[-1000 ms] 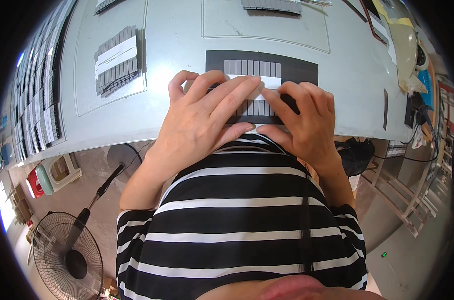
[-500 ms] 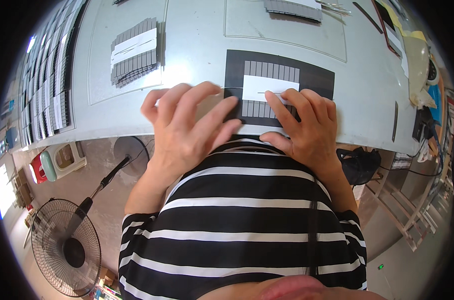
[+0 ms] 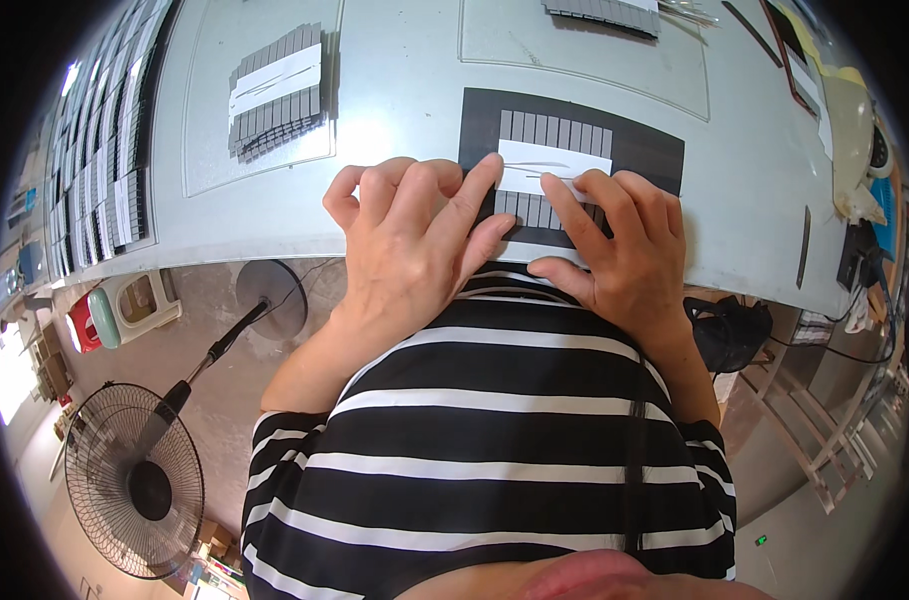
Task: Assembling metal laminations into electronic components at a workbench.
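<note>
On a dark grey mat (image 3: 654, 160) at the table's near edge lies a flat piece of narrow grey strips (image 3: 554, 127) crossed by a white band (image 3: 519, 180). A few thin, wire-like pieces (image 3: 539, 163) rest on the band. My left hand (image 3: 404, 235) has its index fingertip at the band's left edge, by the ends of those thin pieces, with the thumb apart below. My right hand (image 3: 629, 245) puts its index fingertip on the band, near a short dark line; its other fingers are bent and the thumb is spread.
A stack of similar grey strip pieces (image 3: 274, 90) lies at the left, another stack (image 3: 609, 15) at the far edge with thin wires (image 3: 689, 12) beside it. Long rows of strips (image 3: 104, 130) fill the table's left side. A fan (image 3: 134, 485) stands on the floor.
My left hand has moved right, bringing its index finger to the white band's left edge. Thin pieces now show on the band. My right hand stays at about the same place on it.
</note>
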Tool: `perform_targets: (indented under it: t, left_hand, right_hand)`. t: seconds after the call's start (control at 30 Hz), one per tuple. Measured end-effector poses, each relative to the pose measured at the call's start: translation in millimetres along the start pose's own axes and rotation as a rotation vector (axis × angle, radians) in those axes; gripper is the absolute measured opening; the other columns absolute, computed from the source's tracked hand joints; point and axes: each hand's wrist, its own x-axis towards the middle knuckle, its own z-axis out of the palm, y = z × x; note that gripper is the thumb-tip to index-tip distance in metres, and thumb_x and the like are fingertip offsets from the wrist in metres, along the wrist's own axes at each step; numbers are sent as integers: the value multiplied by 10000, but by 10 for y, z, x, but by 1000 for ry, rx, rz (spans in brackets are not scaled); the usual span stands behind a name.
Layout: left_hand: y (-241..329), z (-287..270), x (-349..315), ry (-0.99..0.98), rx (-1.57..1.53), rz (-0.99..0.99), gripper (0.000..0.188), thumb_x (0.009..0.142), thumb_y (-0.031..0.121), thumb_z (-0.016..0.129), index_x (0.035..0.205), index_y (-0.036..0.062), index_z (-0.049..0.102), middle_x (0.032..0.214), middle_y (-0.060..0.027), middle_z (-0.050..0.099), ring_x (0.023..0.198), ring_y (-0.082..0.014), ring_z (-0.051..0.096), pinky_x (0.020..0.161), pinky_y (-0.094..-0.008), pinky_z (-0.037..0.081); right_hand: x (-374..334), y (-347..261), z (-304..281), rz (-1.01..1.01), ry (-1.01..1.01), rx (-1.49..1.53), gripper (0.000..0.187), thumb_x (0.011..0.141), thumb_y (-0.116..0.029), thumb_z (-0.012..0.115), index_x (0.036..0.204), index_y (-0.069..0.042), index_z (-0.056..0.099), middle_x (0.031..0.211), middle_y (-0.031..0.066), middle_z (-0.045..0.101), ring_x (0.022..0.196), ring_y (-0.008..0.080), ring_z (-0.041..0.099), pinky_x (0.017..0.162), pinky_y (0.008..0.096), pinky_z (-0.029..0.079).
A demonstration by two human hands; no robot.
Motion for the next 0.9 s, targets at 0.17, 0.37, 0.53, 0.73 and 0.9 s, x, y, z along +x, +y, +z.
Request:
perform_targets:
  t: [0.17,0.37,0.53,0.73,0.9]
  left_hand:
    - [14,52,29,14,4,55,401,846,321,749,1213,161,718,999,-2,554,986,-201,470,912,-382,282]
    - [76,63,128,-18,-39,69,364,864,295,732,1201,158,718,1131,18,595,1038,-216,479,946,-396,292]
    - [75,84,173,-48,-115,78,355,865,274,734,1196,147,710,1198,17,616,1097,-229,496,976,-400,305]
    - [83,67,177,-64,-120,71,358,856,264,746,1191,146,705,1175,13,631,1093,-230,509,978,-397,308]
    - [86,82,187,-65,-112,78,367,846,263,758,1192,151,704,1172,20,633,1085,-229,513,974,-396,310]
  right_hand:
    - [-1,5,12,-7,-6,5,623,766,-561,718,1214,-139,626,1147,30,564,1028,225,525,833,349,421]
    - [-9,30,10,-6,13,48,635,745,-524,751,1226,-128,625,1138,47,555,1038,234,528,847,357,431]
    - [-5,12,-3,-2,-7,62,627,754,-523,744,1221,-115,647,1123,56,551,1036,237,530,856,360,436]
    - [-1,-11,1,10,2,68,603,779,-548,719,1192,-110,674,1105,54,546,1027,236,532,862,360,439]
    - [-7,0,-6,0,14,74,625,781,-556,714,1176,-74,672,1094,65,557,1015,247,541,857,365,462]
